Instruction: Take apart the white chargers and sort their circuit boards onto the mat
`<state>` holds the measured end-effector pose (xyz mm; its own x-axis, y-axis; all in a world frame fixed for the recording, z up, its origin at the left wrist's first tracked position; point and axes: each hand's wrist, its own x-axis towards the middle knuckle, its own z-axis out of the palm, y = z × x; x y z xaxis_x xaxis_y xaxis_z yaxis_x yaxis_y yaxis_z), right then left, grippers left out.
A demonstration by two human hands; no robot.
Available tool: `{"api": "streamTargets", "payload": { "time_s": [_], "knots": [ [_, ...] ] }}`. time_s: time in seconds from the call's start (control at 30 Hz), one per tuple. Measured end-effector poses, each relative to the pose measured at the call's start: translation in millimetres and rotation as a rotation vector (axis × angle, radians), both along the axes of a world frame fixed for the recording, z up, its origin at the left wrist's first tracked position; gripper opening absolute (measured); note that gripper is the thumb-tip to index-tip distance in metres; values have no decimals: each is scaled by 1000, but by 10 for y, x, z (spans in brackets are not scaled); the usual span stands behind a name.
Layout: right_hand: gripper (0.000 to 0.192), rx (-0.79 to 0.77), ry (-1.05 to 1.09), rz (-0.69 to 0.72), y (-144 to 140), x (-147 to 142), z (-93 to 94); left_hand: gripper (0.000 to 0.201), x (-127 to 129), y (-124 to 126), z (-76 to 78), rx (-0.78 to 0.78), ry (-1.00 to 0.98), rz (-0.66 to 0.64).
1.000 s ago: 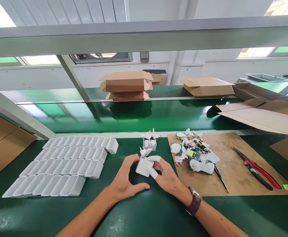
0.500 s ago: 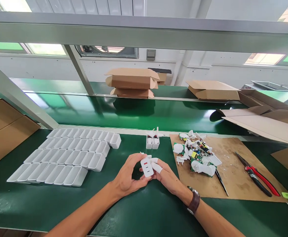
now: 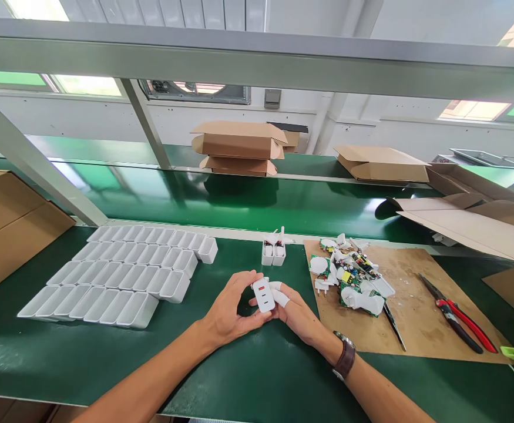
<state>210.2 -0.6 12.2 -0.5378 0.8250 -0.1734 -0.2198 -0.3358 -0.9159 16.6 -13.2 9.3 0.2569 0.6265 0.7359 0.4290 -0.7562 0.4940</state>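
Observation:
A small white charger (image 3: 264, 295) with a red port and two dark ports on its face is held between both hands, port face toward me. My left hand (image 3: 229, 311) curls around its left side, thumb under it. My right hand (image 3: 298, 314), with white finger cots on two fingers and a brown watch at the wrist, grips its right side. Both hands rest low over the green table (image 3: 248, 376).
Rows of white empty casings (image 3: 120, 281) lie to the left. Two chargers (image 3: 274, 251) stand behind my hands. On a brown board (image 3: 419, 311) sit a pile of circuit boards and plug parts (image 3: 353, 276) and red-handled cutters (image 3: 457, 311). Cardboard boxes (image 3: 239, 147) stand behind.
The charger was turned from its plain side to show its port face toward me and lifted slightly. The camera view shifted a little to the left and down.

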Motion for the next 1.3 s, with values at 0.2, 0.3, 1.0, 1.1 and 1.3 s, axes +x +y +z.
{"api": "streamTargets", "payload": {
  "time_s": [0.2, 0.3, 1.0, 1.1, 1.3],
  "knots": [
    [38, 33, -26, -14, 15, 4, -74, 65, -47, 18, -5, -24, 61, 6],
    [44, 102, -70, -43, 11, -15, -83, 66, -71, 19, 16, 15, 94, 13],
    [27, 1185, -572, -163, -78, 79, -42, 73, -4, 646, 6, -658, -134, 291],
    [27, 1302, -587, -154, -64, 94, -69, 74, -15, 634, 5, -656, -93, 220],
    [26, 1454, -705, -152, -43, 93, -108, 45, -537, 546, 229, -181, 469, 416]
  ]
}}
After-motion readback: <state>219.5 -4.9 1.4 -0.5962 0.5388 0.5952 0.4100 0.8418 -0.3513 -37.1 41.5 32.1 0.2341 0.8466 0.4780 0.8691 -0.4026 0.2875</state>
